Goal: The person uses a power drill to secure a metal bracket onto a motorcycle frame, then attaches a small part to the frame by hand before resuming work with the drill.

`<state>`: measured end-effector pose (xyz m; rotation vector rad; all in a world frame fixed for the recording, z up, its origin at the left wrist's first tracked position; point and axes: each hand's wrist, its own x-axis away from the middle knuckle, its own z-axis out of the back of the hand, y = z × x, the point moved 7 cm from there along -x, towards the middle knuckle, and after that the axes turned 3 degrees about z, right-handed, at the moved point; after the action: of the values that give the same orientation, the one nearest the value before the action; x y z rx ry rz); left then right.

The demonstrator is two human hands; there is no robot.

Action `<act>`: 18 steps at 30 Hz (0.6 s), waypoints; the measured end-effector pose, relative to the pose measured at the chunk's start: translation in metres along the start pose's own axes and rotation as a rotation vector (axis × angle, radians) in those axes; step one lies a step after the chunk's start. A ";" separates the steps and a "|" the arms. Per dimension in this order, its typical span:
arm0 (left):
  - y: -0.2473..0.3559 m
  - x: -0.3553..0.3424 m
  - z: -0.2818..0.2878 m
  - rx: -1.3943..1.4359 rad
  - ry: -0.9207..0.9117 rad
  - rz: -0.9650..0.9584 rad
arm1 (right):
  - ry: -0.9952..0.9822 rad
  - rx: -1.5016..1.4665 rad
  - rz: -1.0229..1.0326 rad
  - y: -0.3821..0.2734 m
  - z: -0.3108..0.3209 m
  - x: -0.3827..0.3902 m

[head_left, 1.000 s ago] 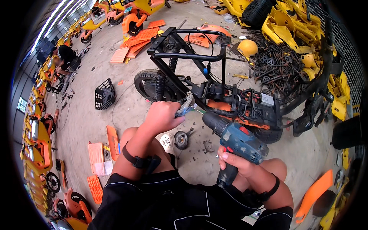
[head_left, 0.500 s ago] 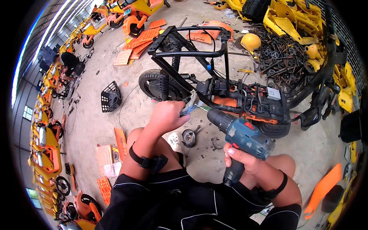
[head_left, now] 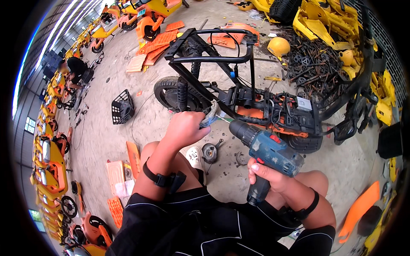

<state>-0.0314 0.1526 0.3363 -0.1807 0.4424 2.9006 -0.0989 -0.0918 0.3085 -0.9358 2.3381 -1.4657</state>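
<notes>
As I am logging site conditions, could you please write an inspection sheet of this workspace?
Surface: grey floor, small dark bits scattered on it.
Things in hand: blue-and-black drill, its front end toward a pale looped bundle; contact cannot be told. The black frame is just beyond.
Clutter: orange panels, black basket, dark metal parts pile, yellow panels.
Grips: left grip closed around the bundle; right grip on the drill's handle.
Cables: dark cable on the frame with a blue connector.
Surroundings: yellow-and-orange scooters and another person at left.
</notes>
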 end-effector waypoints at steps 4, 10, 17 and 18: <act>-0.002 0.001 -0.001 -0.001 -0.012 0.015 | -0.010 0.035 -0.014 0.002 0.002 -0.001; 0.003 -0.002 -0.002 0.107 0.008 0.047 | 0.016 0.084 0.042 -0.007 -0.003 0.001; 0.003 -0.003 -0.011 0.243 0.025 0.139 | -0.043 0.204 0.088 -0.016 -0.006 0.002; 0.003 -0.001 -0.012 0.261 0.030 0.172 | -0.044 0.224 0.088 -0.017 -0.006 0.002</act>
<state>-0.0295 0.1457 0.3256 -0.1528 0.8748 2.9698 -0.0975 -0.0936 0.3264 -0.7875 2.1011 -1.6126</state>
